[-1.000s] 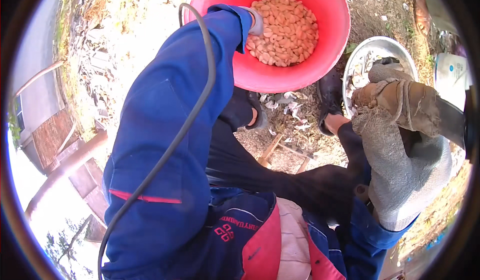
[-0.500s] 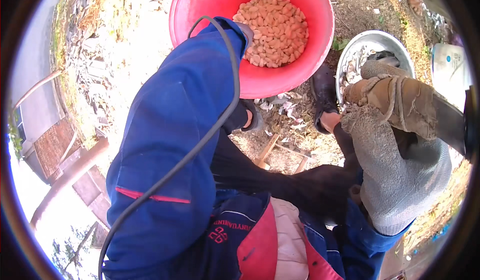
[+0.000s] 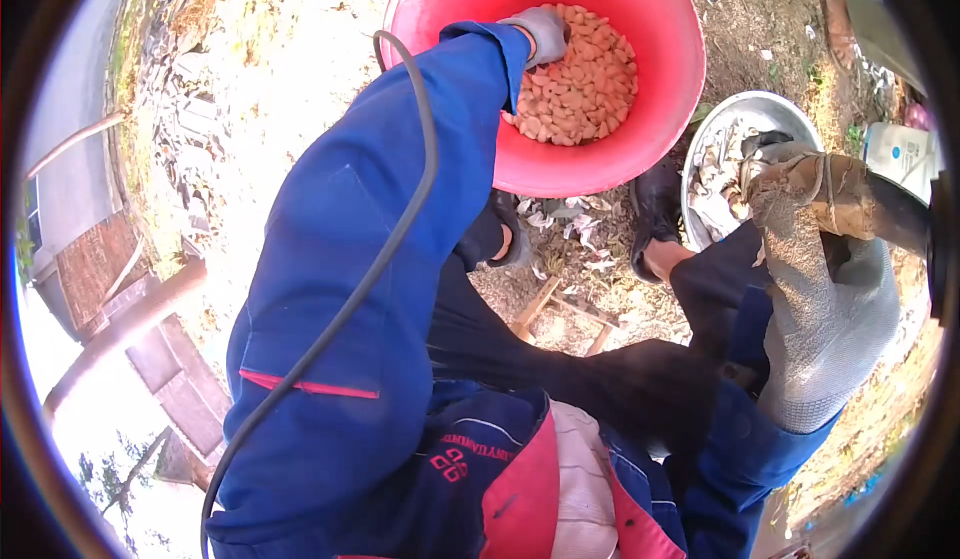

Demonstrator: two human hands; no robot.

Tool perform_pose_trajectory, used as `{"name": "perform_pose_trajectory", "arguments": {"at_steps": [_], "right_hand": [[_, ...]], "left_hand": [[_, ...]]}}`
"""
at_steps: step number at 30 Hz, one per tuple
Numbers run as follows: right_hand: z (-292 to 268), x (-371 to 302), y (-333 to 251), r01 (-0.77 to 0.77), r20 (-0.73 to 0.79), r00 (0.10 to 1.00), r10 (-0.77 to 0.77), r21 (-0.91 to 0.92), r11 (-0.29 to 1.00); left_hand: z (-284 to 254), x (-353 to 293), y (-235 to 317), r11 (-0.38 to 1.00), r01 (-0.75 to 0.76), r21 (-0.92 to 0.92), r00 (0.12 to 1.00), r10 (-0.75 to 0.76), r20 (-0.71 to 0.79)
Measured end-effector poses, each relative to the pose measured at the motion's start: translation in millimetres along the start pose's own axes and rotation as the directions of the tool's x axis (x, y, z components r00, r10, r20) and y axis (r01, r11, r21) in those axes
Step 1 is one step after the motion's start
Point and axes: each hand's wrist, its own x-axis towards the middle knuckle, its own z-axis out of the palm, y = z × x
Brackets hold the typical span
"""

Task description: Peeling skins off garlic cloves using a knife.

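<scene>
Your left hand (image 3: 543, 36) has shifted farther over pale pieces (image 3: 585, 94) in the red tub (image 3: 665, 59), can't tell its grip. Right hand (image 3: 830, 309) is clamped round a wrapped handle (image 3: 843, 196). Decent pile done imo, scraps (image 3: 713, 184) left in metal basin (image 3: 797, 119).

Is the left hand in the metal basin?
No, the left hand is inside the red tub, at the pale pieces, while the metal basin sits off to the right.
</scene>
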Motion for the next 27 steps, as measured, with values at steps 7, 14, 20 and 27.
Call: {"name": "perform_pose_trajectory", "arguments": {"at_steps": [7,14,20,27], "right_hand": [[10.9,9.1,2.1,-0.123,0.030,0.989,0.144,-0.363,0.924],[5.5,15.1,14.8,-0.014,-0.001,1.000,0.015,-0.471,0.882],[16.8,8.4,11.4,-0.067,0.009,0.997,0.072,-0.288,0.955],[17.4,10.9,8.5,-0.092,0.036,0.993,0.109,-0.321,0.943]], "left_hand": [[8.9,2.2,-1.5,0.897,0.016,-0.441,0.985,0.062,0.163],[5.6,2.2,25.3,0.993,-0.034,-0.115,0.996,0.024,-0.089],[20.1,43.3,17.3,0.967,-0.120,0.224,0.957,0.173,-0.232],[34.0,55.8,32.0,0.980,-0.188,-0.069,0.961,0.169,-0.218]]}}
